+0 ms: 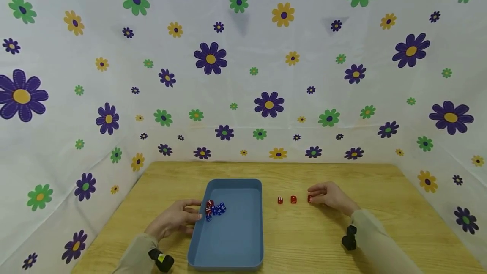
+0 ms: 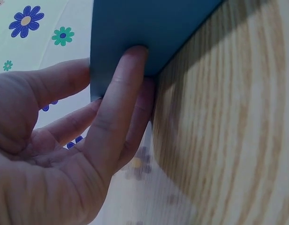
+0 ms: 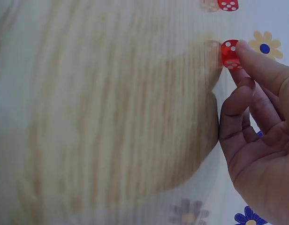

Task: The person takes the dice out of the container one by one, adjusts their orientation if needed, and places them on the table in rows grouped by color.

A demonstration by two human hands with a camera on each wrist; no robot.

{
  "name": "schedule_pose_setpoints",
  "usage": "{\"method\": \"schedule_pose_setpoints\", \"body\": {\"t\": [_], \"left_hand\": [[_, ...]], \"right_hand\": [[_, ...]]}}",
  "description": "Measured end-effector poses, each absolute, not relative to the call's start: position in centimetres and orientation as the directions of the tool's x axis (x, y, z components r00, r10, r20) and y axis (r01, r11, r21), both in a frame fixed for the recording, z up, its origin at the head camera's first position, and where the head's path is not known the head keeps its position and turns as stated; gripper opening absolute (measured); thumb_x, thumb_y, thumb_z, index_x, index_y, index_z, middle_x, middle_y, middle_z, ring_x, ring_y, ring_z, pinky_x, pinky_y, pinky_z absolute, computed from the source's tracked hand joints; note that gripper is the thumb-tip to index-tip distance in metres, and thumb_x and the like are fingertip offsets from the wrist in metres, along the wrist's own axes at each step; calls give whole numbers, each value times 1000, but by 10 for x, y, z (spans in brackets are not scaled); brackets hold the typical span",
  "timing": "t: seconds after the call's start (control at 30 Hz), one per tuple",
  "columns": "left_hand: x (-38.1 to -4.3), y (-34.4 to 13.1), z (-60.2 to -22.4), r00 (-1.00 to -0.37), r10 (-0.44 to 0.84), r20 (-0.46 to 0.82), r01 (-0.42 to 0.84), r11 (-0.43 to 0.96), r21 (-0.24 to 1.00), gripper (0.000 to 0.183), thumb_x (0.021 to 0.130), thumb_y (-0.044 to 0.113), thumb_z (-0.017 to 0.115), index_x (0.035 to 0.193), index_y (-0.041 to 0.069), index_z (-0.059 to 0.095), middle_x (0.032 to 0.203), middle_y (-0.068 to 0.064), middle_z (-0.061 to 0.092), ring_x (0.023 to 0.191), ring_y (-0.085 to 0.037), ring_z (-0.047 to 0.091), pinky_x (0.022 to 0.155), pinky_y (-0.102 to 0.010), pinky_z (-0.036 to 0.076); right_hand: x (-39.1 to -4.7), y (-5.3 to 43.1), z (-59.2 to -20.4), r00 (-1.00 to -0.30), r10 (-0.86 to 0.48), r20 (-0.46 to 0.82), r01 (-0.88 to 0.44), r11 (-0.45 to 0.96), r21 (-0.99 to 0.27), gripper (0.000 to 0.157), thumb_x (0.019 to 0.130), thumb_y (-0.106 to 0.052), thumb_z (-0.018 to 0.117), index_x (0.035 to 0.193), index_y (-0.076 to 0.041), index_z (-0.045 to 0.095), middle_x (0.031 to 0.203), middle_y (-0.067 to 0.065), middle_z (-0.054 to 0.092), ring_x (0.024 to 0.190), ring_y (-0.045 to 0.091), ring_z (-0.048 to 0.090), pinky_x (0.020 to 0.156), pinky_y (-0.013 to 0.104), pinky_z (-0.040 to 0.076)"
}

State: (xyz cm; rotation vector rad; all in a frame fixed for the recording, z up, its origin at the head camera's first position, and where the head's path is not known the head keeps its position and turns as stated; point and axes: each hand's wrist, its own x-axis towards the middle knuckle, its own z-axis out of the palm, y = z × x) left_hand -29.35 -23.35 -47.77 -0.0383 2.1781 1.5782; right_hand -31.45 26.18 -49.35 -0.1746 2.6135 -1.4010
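Observation:
My left hand (image 1: pixel 176 217) is at the left side of a shallow blue tray (image 1: pixel 230 268), gripping its wall. In the left wrist view, fingertips (image 2: pixel 135 54) press the tray's outer wall, while other digits reach the rim and their tips are hidden. My right hand (image 1: pixel 332 198) pinches a red die (image 3: pixel 231 55) between thumb and finger, low at the tabletop right of the tray. Two more red dice, one nearer the tray (image 1: pixel 280 200) and one beside my hand (image 1: pixel 293 199), form a row with it.
Inside the tray, red dice (image 1: pixel 209 207) and several blue dice (image 1: pixel 220 209) cluster by the left wall. The wooden table (image 1: pixel 304 240) is enclosed at the back and sides by a white flowered cloth (image 1: pixel 243 88).

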Motion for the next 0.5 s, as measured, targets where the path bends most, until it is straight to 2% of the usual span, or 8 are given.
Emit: {"method": "schedule_pose_setpoints", "body": {"t": [0.27,0.5], "left_hand": [[-291,-234,-474,-887,291,-358,-260,326,909,63,92,8,68,147,-1,39,128,-24,60,99,-27,67,78,-45,59],[-289,-235,-474,-892,291,-346,-249,323,913,65,90,9,70,146,-1,39,126,-25,60,99,-27,67,78,-46,59]], "right_hand": [[-313,267,-493,-966,-244,-86,-65,550,-833,39,88,-10,72,125,2,64,116,17,70,94,19,64,68,29,49],[-313,265,-493,-966,-231,-115,-34,555,-831,42,88,-13,73,127,0,63,118,16,70,91,16,63,67,28,50]]}}
